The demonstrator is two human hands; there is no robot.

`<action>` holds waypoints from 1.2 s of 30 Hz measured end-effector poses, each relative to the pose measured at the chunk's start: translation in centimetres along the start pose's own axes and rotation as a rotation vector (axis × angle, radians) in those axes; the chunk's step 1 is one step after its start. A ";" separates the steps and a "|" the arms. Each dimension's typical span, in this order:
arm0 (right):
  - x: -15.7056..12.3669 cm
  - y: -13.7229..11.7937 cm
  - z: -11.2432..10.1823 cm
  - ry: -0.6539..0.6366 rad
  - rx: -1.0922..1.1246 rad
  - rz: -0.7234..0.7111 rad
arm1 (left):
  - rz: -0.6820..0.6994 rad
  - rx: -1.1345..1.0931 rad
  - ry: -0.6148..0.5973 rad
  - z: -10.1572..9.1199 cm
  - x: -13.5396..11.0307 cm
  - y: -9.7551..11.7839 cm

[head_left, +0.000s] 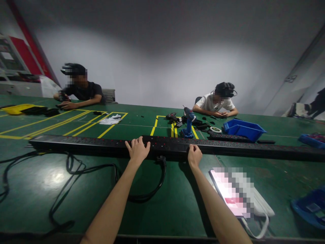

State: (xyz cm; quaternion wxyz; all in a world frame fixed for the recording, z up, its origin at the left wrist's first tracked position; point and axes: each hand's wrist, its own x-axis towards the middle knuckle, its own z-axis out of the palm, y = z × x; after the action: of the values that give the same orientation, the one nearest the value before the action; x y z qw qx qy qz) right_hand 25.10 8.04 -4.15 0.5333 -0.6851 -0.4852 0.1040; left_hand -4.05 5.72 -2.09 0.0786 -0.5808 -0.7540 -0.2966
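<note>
Long black power strips [86, 144] with rows of sockets and small red marks lie lengthwise across the green table. They appear to overlap near the middle. My left hand [138, 149] rests on the strip with its fingers spread over the top. To its right, my right hand [195, 156] has its fingers curled against the near edge and top of the strip, gripping it. Between the hands, a black plug [161, 159] with a thick cable [162, 179] sits at the strip's near side; whether it is plugged in I cannot tell.
Black cables [68, 166] sprawl at the left. A blue cordless drill [188, 122] stands behind the strip, near a blue bin [243, 128]. A lit phone or tablet [228, 193] lies at right front. Two people [82, 89] sit across the table [177, 210].
</note>
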 end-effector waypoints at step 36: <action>-0.8 -0.1 0.7 -0.141 0.056 -0.311 | 0.040 -0.045 -0.054 -0.2 0.5 -0.8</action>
State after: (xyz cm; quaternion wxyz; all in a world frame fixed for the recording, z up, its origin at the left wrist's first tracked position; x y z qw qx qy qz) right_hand 24.16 7.87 -4.72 0.5263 -0.5776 -0.6186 0.0813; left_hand -5.02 5.88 -1.99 0.0510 -0.6049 -0.7373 -0.2964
